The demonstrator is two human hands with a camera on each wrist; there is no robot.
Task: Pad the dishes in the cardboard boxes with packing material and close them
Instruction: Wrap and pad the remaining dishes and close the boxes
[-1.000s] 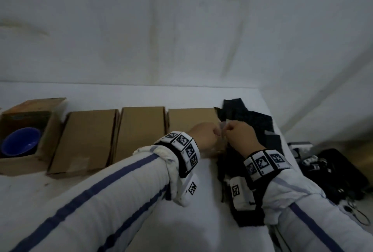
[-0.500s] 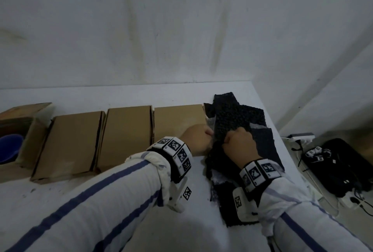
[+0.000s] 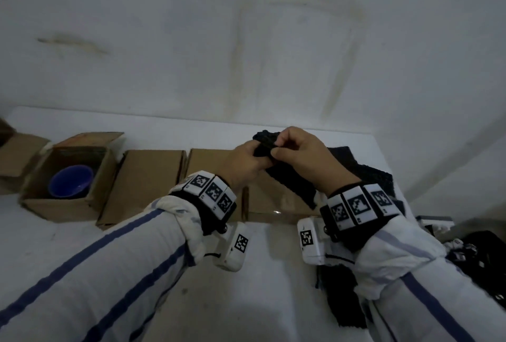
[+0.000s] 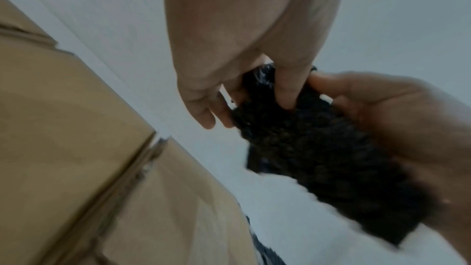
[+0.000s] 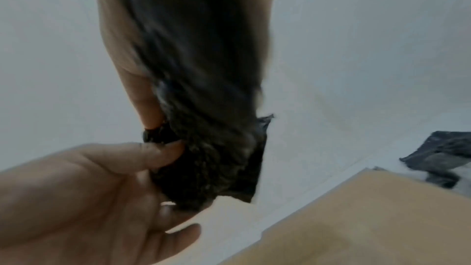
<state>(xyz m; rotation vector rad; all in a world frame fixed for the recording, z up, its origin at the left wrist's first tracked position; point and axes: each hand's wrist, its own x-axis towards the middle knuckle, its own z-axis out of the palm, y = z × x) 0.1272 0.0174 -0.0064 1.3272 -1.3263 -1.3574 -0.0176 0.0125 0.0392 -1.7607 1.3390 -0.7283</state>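
Observation:
Both my hands hold one black bubble-wrap sheet [image 3: 291, 181] up in the air above the rightmost closed cardboard box [image 3: 273, 204]. My left hand [image 3: 247, 158] pinches its top edge, and my right hand [image 3: 298, 152] pinches the same edge right beside it. The rest of the sheet [image 4: 318, 148] hangs down between my wrists, and it is blurred in the right wrist view [image 5: 216, 158]. At the left, an open box [image 3: 30, 196] holds a blue bowl [image 3: 71, 182].
Two more closed boxes [image 3: 145, 177] [image 3: 208, 166] stand in a row between the open box and the rightmost one. A pile of black packing sheets [image 3: 369, 174] lies at the table's right end. Another sheet [image 3: 342, 295] lies near me. Cables and a power strip [image 3: 435, 222] sit off the right edge.
My hands have lifted a black sheet off the pile and brought it up over the rightmost box. The view has swung left, so the open box with the bowl shows fully again.

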